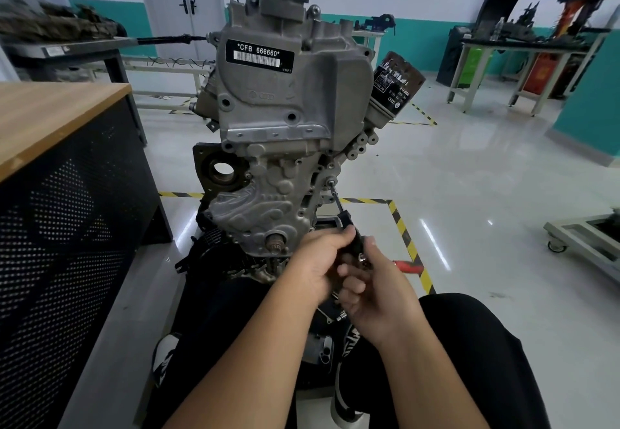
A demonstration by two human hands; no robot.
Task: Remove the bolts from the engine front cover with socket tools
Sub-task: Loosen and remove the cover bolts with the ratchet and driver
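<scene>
Socket tool (345, 219) sits on a cover bolt (330, 180); left hand (317, 262) and right hand (375, 289) curl tightly around its handle.

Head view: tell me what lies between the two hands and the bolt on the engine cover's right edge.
In the head view, only the black socket driver's thin shaft spans from the left hand and right hand up to the bolt.

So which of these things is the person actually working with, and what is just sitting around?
In use:
- engine front cover
- bolt at its right edge
- socket tool seated on that bolt
- left hand and right hand, both gripping the tool

Just lying about:
- oil filter
- wooden-topped cabinet
- red-handled tool on the floor
- far workbench
</scene>
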